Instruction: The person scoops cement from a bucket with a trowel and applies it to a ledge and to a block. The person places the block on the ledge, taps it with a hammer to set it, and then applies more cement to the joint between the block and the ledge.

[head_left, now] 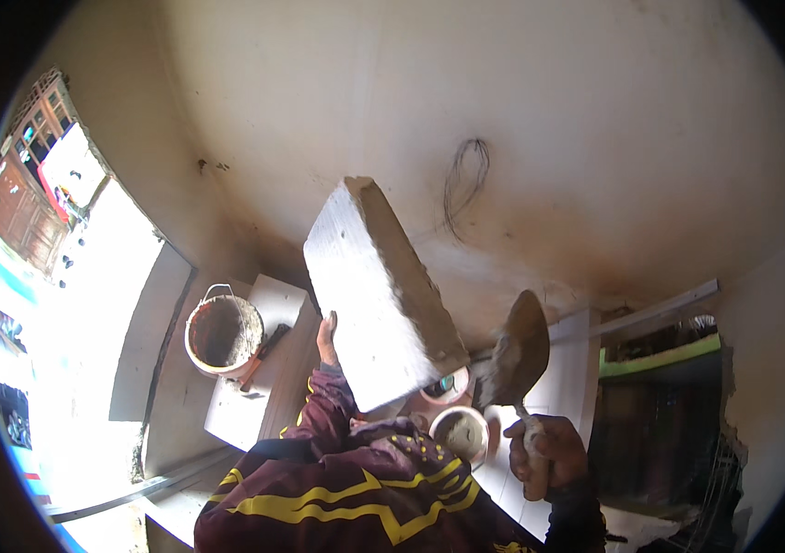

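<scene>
My left hand (pixel 327 339) supports a large pale building block (pixel 369 304) from its left edge. The block is raised and tilted before me, its rough narrow side facing right; most of my fingers are hidden behind it. In my right hand (pixel 554 450), closed round a light handle, is a trowel (pixel 520 350) with its blade pointing up. Grey mortar appears to cling to the blade's left side. Between the block and the trowel hand, lower down, stands a bucket with grey mortar (pixel 460 435).
A mortar-crusted bucket (pixel 224 332) with a wire handle stands at left beside a dark-handled tool (pixel 266 355) on pale blocks (pixel 273 304). Another container (pixel 448 385) sits past the mortar bucket. A wire loop (pixel 466 184) hangs on the wall. A metal bar (pixel 660 309) crosses at right.
</scene>
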Action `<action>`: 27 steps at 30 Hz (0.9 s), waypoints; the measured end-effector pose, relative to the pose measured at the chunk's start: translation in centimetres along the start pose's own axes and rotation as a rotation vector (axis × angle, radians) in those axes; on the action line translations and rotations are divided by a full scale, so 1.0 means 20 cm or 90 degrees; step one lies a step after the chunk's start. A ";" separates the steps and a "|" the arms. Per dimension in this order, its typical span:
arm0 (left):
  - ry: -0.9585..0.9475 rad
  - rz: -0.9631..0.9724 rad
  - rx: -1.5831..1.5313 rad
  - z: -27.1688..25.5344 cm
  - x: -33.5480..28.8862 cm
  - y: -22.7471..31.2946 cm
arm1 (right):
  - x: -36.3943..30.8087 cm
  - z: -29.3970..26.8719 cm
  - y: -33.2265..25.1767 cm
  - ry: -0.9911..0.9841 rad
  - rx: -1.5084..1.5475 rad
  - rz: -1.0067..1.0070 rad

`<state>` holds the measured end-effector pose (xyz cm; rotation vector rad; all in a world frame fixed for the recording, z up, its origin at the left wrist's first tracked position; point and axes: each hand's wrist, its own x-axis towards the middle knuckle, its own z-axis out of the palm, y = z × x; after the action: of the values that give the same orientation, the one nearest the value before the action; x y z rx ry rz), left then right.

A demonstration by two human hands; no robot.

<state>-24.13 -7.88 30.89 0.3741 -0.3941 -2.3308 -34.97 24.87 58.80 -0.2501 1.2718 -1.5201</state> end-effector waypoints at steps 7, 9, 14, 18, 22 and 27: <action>0.104 -0.059 0.149 0.03 -0.06 0.17 | 0.46 0.16 -0.40 -0.073 -0.123 -0.115; 0.028 0.063 0.254 0.07 -0.06 0.20 | 0.66 0.26 -0.57 -0.107 -0.255 -0.117; -0.034 0.217 0.367 0.22 -0.15 0.30 | 1.00 0.55 -0.80 -0.126 -0.848 -0.404; -0.051 0.249 0.420 0.26 -0.23 0.38 | 1.06 0.70 -0.80 -0.172 -1.051 -0.518; -0.054 0.275 0.438 0.27 -0.29 0.40 | 1.02 0.76 -0.74 -0.215 -1.239 -0.549; -0.058 0.270 0.399 0.31 -0.33 0.41 | 0.89 0.67 -0.71 -0.215 -1.241 -0.590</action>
<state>-16.91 -7.84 40.74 0.4273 -1.1384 -1.7737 -40.63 0.53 67.63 -2.4101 2.0115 -0.1882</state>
